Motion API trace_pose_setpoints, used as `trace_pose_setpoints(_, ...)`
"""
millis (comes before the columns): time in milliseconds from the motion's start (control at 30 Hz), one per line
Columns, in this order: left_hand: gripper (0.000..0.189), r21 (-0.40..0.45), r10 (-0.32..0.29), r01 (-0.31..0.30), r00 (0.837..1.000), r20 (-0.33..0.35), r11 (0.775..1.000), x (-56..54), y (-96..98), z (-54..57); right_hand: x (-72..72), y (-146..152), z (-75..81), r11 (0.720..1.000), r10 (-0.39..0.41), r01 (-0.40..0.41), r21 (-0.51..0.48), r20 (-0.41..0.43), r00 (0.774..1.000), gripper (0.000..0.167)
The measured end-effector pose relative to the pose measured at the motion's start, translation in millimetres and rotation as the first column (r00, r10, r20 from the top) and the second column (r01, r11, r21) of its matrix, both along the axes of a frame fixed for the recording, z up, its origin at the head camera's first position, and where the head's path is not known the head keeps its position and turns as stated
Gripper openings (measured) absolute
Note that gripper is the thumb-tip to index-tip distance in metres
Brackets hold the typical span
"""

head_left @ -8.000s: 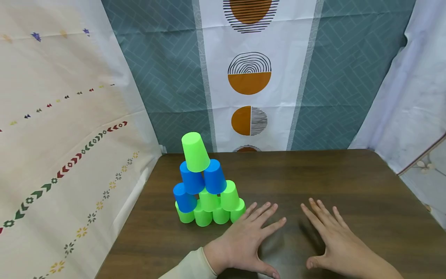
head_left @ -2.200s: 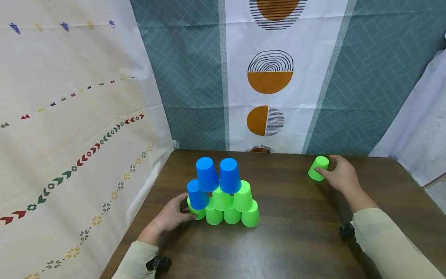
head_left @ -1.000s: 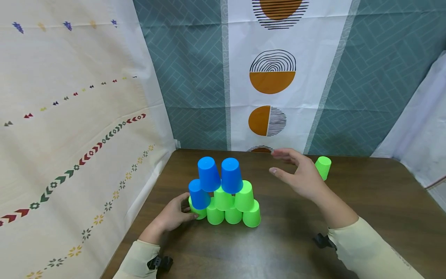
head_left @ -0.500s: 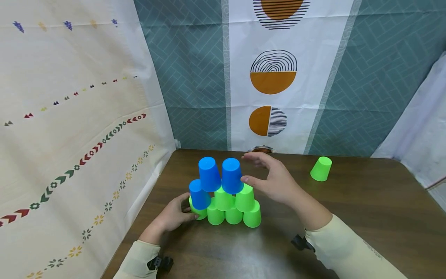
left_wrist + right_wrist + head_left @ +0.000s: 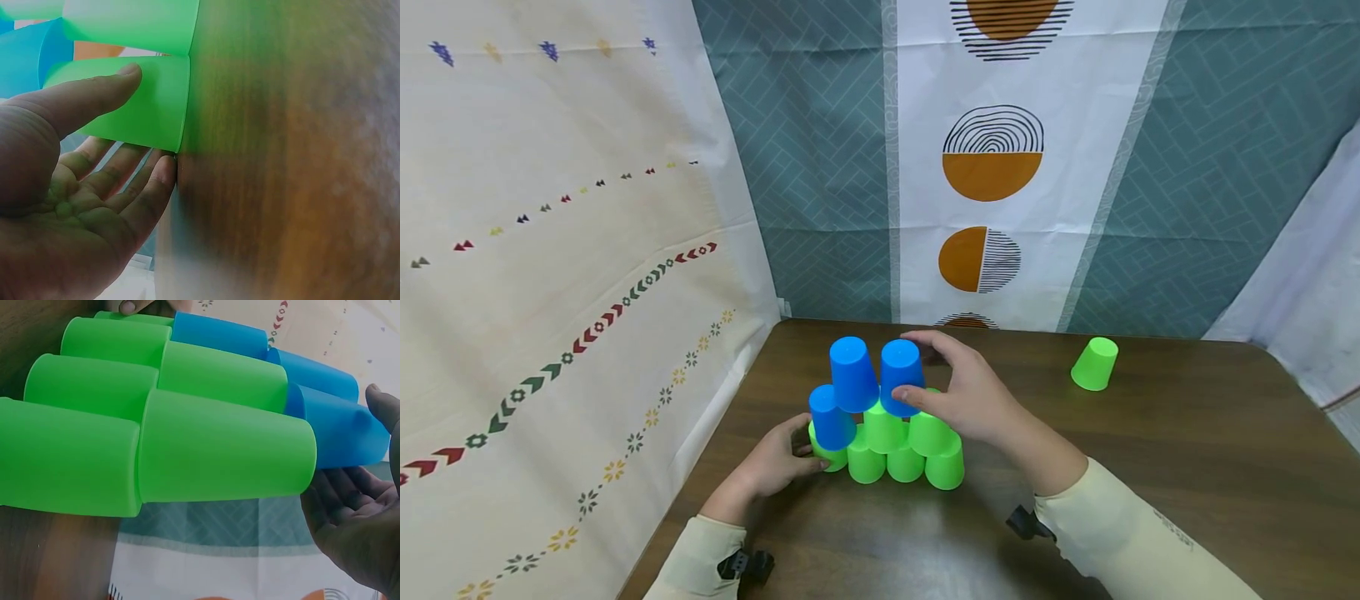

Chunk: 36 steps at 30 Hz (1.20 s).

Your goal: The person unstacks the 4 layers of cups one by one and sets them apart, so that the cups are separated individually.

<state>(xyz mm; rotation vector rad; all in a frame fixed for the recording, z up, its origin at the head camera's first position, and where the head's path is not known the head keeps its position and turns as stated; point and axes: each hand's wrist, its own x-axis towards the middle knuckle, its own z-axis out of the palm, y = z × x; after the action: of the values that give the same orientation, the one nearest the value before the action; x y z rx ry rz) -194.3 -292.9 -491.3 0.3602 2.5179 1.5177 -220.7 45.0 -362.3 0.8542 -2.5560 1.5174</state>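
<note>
Plastic cups stand upside down in a stepped stack on the table. My left hand [image 5: 778, 462] is at the lower left green cup [image 5: 827, 450]. Its thumb lies across the front of that cup and its fingers run along the far side, plain in the left wrist view. My right hand [image 5: 966, 387] surrounds the right blue cup [image 5: 898, 367] of the top row, thumb in front and fingers behind; whether they press on it I cannot tell. Beside it stands another blue cup [image 5: 853, 375], with a third blue cup [image 5: 831, 417] lower left. Several green cups [image 5: 228, 447] support them.
A single green cup [image 5: 1094, 364] stands upside down at the back right of the brown wooden table [image 5: 1150, 467]. Patterned cloths [image 5: 985, 275] hang behind the table and along the left. Dark wrist cameras [image 5: 745, 567] sit at both sleeves.
The green cup once on top of the stack now stands at the back right, let go by my right hand. That hand has moved left to the right blue cup. My left hand stays.
</note>
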Motion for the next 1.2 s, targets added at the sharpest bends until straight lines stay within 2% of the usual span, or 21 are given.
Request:
trace_pose_setpoints(767, 0.064, -0.034, -0.008, 0.008, 1.000, 0.010, 0.999, -4.0, -1.5, -4.1, -0.9, -3, -4.4, 1.000, -0.011, 0.011, 0.014, 0.033, 0.999, 0.062)
trace_pose_setpoints(967, 0.064, -0.041, -0.010, 0.010, 1.000, -0.001, 0.999, -4.5, -1.8, -5.1, -1.9, 10, 4.8, 0.997, -0.046, 0.046, -0.060, -0.007, 0.999, 0.054)
trace_pose_setpoints(1200, 0.065, -0.035, -0.003, 0.003, 1.000, 0.007, 0.999, -3.6, -2.1, -5.5, -6.8, 39, 11.2, 0.988, -0.114, 0.111, -0.107, -0.026, 0.993, 0.056)
